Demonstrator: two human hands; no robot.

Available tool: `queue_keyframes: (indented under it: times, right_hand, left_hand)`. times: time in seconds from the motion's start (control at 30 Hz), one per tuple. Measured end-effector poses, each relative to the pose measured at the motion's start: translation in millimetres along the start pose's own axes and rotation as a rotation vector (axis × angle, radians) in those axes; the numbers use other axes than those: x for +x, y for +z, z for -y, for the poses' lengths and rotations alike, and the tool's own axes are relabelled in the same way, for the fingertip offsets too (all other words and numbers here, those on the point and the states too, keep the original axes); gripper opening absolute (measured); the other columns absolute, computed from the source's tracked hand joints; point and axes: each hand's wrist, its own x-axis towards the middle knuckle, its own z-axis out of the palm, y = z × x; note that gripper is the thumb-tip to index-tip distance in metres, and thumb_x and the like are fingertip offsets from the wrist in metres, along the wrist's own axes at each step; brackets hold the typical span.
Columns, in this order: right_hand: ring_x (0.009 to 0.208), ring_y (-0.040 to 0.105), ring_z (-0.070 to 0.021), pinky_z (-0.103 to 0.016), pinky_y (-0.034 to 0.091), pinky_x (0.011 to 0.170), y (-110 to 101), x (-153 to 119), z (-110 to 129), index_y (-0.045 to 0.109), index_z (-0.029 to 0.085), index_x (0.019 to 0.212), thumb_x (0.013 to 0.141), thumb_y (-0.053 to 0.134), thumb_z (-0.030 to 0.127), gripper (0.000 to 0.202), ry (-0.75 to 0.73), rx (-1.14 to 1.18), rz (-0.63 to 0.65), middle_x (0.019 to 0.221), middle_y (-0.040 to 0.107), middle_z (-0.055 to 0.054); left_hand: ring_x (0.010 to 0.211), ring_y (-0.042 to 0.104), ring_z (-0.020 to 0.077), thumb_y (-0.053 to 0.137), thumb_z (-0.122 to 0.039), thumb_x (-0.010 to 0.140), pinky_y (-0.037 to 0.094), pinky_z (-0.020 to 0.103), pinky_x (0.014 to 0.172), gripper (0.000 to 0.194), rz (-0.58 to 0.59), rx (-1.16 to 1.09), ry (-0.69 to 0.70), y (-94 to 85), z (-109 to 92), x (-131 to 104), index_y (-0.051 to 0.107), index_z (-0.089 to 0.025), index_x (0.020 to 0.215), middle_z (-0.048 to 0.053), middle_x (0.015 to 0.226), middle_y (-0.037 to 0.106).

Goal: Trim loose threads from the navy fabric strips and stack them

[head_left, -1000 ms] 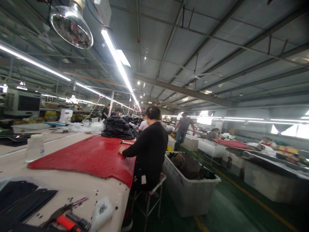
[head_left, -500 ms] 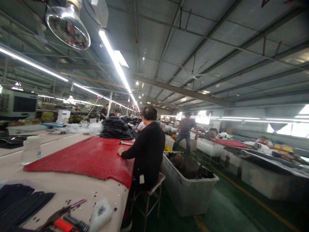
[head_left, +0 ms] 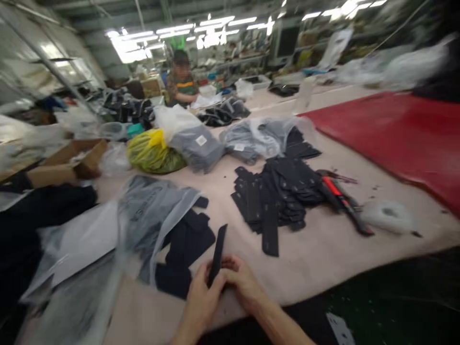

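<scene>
Now looking down at the counter [head_left: 305, 268], not across the shop
Pinching a tilted dark strip [head_left: 219, 247] with left hand [head_left: 201, 292] and right hand [head_left: 246, 282] close together, near the dark pile [head_left: 280, 187].

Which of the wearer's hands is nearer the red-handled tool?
Right. The right hand is on the near-left side of the red-handled tool; the left hand is farther left, on the far side of the right hand from it.
</scene>
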Motion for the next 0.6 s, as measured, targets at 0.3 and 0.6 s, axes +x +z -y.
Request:
queue_keyframes:
  times: [0.3,0.6]
  right_hand:
    - [0.069,0.063,-0.0171,-0.027,0.048,0.065,-6,1,14,0.066,0.019,0.083,0.055,0.066,0.01,0.029,0.061,0.059,-0.057,0.074,0.071,0.0]
    - [0.074,0.068,-0.0217,-0.033,0.054,0.068,-16,3,22,0.065,0.02,0.083,0.056,0.064,0.012,0.029,0.023,0.072,-0.191,0.07,0.072,0.0]
  left_hand:
    - [0.093,0.066,0.0226,0.049,-0.05,0.089,0.053,0.032,0.083,0.045,-0.047,-0.078,-0.021,-4.6,3,-8,0.066,-0.014,0.11,0.009,0.1,0.072]
    - [0.059,0.062,0.0166,0.055,-0.048,0.082,0.05,0.027,0.052,0.037,-0.18,-0.234,-0.24,-18.4,17,13,0.064,-0.014,0.095,0.003,0.073,0.064]
